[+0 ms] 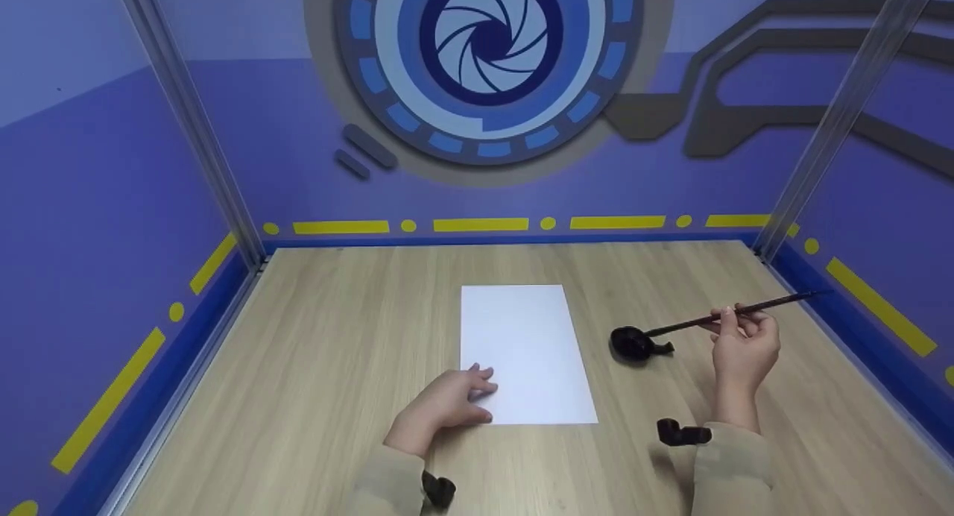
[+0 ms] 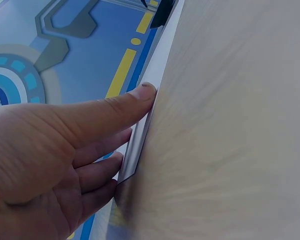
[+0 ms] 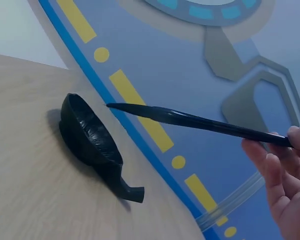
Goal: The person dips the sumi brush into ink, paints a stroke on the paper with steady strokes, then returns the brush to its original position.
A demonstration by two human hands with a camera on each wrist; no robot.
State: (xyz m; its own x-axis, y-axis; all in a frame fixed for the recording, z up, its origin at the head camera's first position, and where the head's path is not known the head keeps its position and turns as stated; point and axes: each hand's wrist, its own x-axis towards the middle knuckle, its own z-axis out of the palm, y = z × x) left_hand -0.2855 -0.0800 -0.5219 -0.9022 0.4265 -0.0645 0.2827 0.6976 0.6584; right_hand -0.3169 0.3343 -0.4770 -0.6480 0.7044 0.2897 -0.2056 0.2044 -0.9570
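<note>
A sheet of white paper (image 1: 525,344) lies flat on the wooden table. My left hand (image 1: 447,398) rests on its lower left corner, with the thumb (image 2: 122,107) and fingertips touching the sheet. To the right of the paper, my right hand (image 1: 747,350) pinches a dark, slender writing brush (image 3: 210,123) by its handle. The brush slants, its pointed tip toward a small black dish (image 3: 90,131) with a short curved handle. In the right wrist view the tip appears apart from the dish, near its rim. The bottom of the dish is partly hidden there.
The wooden table (image 1: 313,352) is bounded by blue printed walls (image 1: 246,143) at the back and both sides. Metal posts (image 1: 194,121) stand at the back corners. Black wrist mounts (image 1: 682,432) sit on both sleeves.
</note>
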